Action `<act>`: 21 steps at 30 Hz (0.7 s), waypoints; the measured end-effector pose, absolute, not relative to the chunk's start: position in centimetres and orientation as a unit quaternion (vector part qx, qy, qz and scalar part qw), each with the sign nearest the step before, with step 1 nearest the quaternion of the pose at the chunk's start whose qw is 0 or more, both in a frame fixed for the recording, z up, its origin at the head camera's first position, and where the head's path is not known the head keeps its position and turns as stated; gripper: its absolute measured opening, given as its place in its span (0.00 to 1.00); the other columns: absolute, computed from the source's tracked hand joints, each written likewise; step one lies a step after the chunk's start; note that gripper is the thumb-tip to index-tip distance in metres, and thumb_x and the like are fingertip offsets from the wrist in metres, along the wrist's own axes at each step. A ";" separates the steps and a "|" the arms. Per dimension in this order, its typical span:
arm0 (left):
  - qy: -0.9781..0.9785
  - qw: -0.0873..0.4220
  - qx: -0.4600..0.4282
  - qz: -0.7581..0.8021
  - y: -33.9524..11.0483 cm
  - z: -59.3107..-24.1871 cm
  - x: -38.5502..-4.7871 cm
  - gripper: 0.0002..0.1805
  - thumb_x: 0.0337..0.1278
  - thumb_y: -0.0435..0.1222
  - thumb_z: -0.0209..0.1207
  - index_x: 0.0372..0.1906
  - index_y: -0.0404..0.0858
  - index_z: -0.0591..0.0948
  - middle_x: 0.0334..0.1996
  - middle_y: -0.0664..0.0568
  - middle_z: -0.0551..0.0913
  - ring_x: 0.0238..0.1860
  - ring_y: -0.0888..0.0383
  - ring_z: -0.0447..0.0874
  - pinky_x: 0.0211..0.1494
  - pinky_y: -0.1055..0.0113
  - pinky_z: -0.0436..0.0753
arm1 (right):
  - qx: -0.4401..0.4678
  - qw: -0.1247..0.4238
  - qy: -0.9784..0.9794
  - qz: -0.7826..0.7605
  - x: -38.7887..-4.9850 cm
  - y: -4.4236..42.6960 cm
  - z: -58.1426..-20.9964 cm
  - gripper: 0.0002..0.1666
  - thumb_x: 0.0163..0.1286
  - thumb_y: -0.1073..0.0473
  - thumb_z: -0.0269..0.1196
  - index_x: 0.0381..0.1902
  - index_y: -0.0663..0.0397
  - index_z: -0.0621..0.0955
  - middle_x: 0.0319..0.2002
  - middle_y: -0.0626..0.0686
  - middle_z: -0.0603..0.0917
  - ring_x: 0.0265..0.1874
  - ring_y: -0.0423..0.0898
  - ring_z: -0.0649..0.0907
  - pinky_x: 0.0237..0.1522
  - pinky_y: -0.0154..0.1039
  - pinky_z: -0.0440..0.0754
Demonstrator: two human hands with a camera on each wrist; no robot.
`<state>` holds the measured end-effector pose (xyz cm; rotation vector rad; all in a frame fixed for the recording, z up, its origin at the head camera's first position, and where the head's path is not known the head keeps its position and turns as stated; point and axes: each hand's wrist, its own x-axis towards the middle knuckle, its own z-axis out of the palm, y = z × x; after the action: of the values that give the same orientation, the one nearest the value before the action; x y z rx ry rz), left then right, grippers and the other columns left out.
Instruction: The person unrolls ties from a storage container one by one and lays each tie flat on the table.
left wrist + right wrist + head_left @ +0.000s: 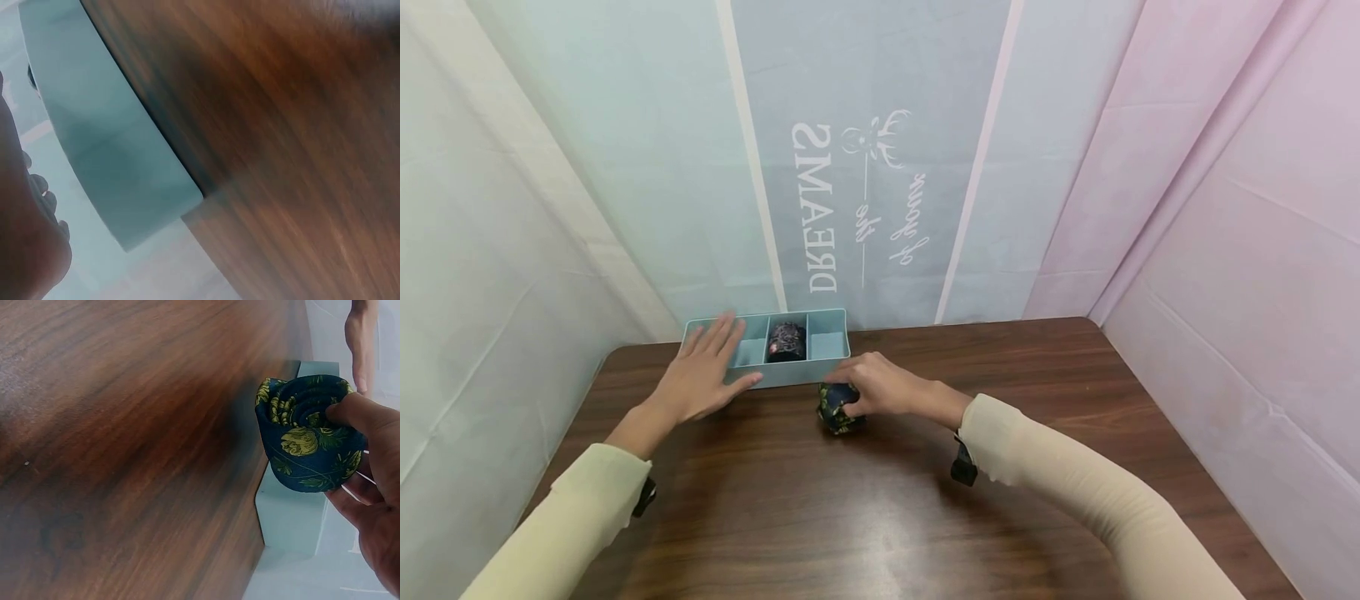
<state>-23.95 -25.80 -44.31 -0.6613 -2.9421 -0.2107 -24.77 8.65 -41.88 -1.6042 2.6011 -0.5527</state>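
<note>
My right hand point(887, 385) pinches a rolled-up necktie point(306, 447), dark blue-green with yellow flowers, thumb on its coiled end and fingers round its side. In the head view the roll is just in front of a light blue organizer box point(797, 374), near its right end. Fingers spread and straight, my left hand point(703, 371) lies over the box's left compartment; whether it touches the box I cannot tell. A second roll point(787, 342), dark with a pale and reddish pattern, sits in the middle compartment. The right compartment point(827, 343) shows its bare floor.
The box stands at the back edge of a brown wood-grain table point(850, 517), against a printed curtain point(880, 167). Pale cloth walls point(1247, 250) rise on both sides. Dark straps with small devices point(964, 463) are on both wrists.
</note>
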 end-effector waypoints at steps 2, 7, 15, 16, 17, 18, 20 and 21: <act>-0.969 0.064 -0.228 -0.069 -25.4 -44.3 -23.6 0.56 0.73 0.67 0.53 0.86 0.32 0.50 0.85 0.33 0.48 0.85 0.37 0.44 0.83 0.35 0.48 | -0.516 0.017 0.838 -0.177 -24.8 8.8 -42.1 0.26 0.67 0.60 0.74 0.62 0.63 0.85 0.55 0.57 0.89 0.52 0.47 0.89 0.50 0.36 0.88; -0.961 0.066 -0.256 -0.075 -24.4 -44.2 -22.6 0.56 0.72 0.67 0.54 0.86 0.34 0.50 0.86 0.35 0.47 0.86 0.38 0.44 0.84 0.36 0.47 | -0.509 0.020 0.842 -0.179 -24.6 9.1 -42.5 0.26 0.67 0.60 0.75 0.61 0.62 0.86 0.57 0.57 0.89 0.54 0.48 0.89 0.52 0.36 0.88; -0.945 0.102 -0.304 -0.064 -22.4 -44.3 -21.3 0.57 0.69 0.67 0.58 0.84 0.31 0.55 0.85 0.36 0.51 0.85 0.39 0.49 0.84 0.38 0.53 | -0.501 0.026 0.844 -0.189 -24.5 9.2 -43.0 0.26 0.68 0.60 0.74 0.62 0.62 0.86 0.57 0.58 0.89 0.54 0.47 0.89 0.52 0.36 0.88; -0.943 0.108 -0.309 -0.065 -22.2 -44.4 -21.1 0.57 0.68 0.67 0.58 0.84 0.31 0.56 0.84 0.35 0.52 0.84 0.38 0.50 0.83 0.38 0.54 | -0.500 0.027 0.844 -0.190 -24.5 9.2 -43.1 0.26 0.68 0.60 0.74 0.62 0.62 0.86 0.57 0.58 0.89 0.53 0.47 0.89 0.52 0.36 0.88; -0.940 0.115 -0.315 -0.066 -21.9 -44.5 -21.0 0.57 0.68 0.68 0.58 0.84 0.31 0.57 0.84 0.35 0.53 0.84 0.38 0.51 0.83 0.38 0.55 | -0.499 0.027 0.845 -0.190 -24.5 9.3 -43.2 0.26 0.68 0.60 0.74 0.62 0.62 0.85 0.57 0.57 0.89 0.53 0.46 0.89 0.52 0.36 0.88; -0.937 0.120 -0.321 -0.070 -21.7 -44.6 -20.8 0.57 0.68 0.68 0.58 0.84 0.31 0.57 0.84 0.35 0.54 0.84 0.37 0.52 0.83 0.38 0.56 | -0.498 0.027 0.845 -0.191 -24.5 9.3 -43.3 0.26 0.68 0.60 0.74 0.62 0.62 0.85 0.57 0.57 0.89 0.52 0.46 0.89 0.51 0.36 0.88; -0.932 0.127 -0.330 -0.078 -21.2 -44.8 -20.4 0.57 0.68 0.68 0.58 0.83 0.31 0.58 0.83 0.35 0.56 0.83 0.37 0.54 0.82 0.39 0.58 | -0.497 0.027 0.846 -0.192 -24.6 9.4 -43.5 0.26 0.68 0.61 0.74 0.62 0.62 0.85 0.56 0.57 0.89 0.51 0.46 0.90 0.51 0.37 0.88; -0.929 0.132 -0.335 -0.082 -21.0 -45.0 -20.3 0.57 0.67 0.67 0.60 0.83 0.31 0.58 0.83 0.35 0.57 0.82 0.37 0.56 0.82 0.38 0.59 | -0.496 0.026 0.846 -0.192 -24.6 9.4 -43.6 0.26 0.68 0.61 0.74 0.62 0.62 0.85 0.56 0.57 0.89 0.50 0.46 0.90 0.50 0.37 0.88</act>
<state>-20.26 -20.97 -44.97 -0.9723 -2.6976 -0.2385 -24.56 9.43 -43.55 -1.5330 2.6157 -0.5940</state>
